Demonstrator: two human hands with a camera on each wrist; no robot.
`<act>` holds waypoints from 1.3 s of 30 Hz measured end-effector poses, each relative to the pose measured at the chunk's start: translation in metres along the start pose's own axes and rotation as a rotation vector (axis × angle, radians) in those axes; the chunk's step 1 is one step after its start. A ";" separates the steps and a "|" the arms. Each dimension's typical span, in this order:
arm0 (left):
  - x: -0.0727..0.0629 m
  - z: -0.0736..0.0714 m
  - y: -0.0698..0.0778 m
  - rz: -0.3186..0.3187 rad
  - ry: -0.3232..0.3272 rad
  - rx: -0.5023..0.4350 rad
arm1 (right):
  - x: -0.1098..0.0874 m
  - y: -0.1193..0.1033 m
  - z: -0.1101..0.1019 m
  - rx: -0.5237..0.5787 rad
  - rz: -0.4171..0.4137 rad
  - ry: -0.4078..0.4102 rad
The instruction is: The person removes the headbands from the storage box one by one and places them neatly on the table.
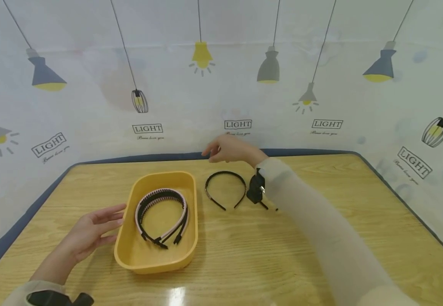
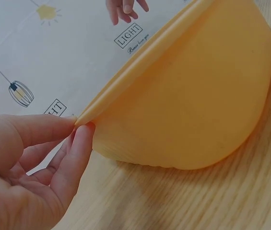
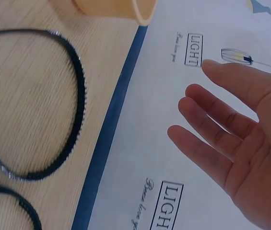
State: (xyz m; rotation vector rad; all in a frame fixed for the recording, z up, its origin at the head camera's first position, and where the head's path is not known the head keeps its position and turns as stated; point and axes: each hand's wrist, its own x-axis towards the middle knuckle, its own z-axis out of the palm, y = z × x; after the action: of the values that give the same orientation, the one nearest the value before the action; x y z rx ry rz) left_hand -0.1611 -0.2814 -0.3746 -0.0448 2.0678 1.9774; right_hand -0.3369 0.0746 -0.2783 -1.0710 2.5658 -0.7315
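A yellow plastic basin [image 1: 194, 250] stands on the table's left half, with several headbands [image 1: 185, 208], pink and black, lying inside. At its left side my left hand [image 1: 89, 233] pinches the rim; the left wrist view shows thumb and fingertips meeting at the rim's edge [image 2: 140, 62]. My right hand [image 1: 229, 149] hovers past a black headband [image 1: 225, 172] near the back of the table. Its fingers [image 3: 207, 151] are loosely bent and hold nothing. Another black headband [image 3: 27, 203] lies beside the first, mostly hidden behind my right wrist in the head view.
The wooden table [image 1: 252, 255] has a dark blue border [image 1: 305, 151] at its back. Behind it rises a white backdrop [image 1: 237, 97] printed with lamps. A dark wrist camera [image 1: 257, 187] sits on my right wrist, low over the second headband.
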 end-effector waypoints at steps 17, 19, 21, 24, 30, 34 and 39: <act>-0.002 0.002 -0.001 -0.004 0.003 0.006 | 0.028 -0.031 0.032 0.037 -0.070 -0.040; -0.002 0.002 -0.001 -0.006 0.003 0.007 | 0.030 -0.034 0.035 0.037 -0.079 -0.050; -0.003 0.002 -0.001 -0.006 -0.001 0.003 | 0.033 -0.038 0.039 0.017 -0.092 -0.062; -0.003 0.002 -0.001 -0.007 -0.001 -0.005 | 0.037 -0.045 0.045 -0.010 -0.115 -0.083; -0.004 0.003 -0.001 -0.007 0.011 0.004 | 0.044 -0.058 0.057 -0.038 -0.149 -0.105; -0.005 0.004 -0.002 -0.003 0.011 0.010 | 0.049 -0.065 0.062 -0.057 -0.134 -0.122; -0.004 0.004 -0.003 0.005 0.010 -0.006 | 0.054 -0.070 0.068 -0.063 -0.099 -0.134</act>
State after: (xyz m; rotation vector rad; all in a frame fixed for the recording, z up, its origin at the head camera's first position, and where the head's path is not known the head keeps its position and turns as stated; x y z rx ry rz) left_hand -0.1555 -0.2785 -0.3770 -0.0512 2.0701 1.9899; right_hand -0.3046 -0.0300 -0.2994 -1.2305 2.4526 -0.5838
